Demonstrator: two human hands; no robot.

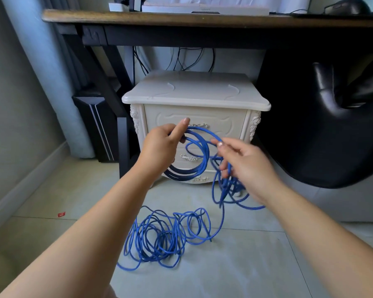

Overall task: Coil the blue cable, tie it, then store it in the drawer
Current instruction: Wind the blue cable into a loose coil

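My left hand [162, 145] grips a small coil of the blue cable [199, 168], held up in front of the white nightstand [194, 97]. A strand arcs from the coil to my right hand [243, 162], whose fingers curl round it. Below my right hand more strands hang down. The rest of the cable lies in a loose tangle [164, 235] on the tiled floor between my arms. The nightstand's top drawer [224, 123] is closed, and its handle shows just above the coil.
A dark wooden desk [181, 18] spans above the nightstand. A black chair [342, 125] fills the right side. A black computer case [95, 125] stands at the left by the desk leg. A small red scrap [61, 214] lies on the floor.
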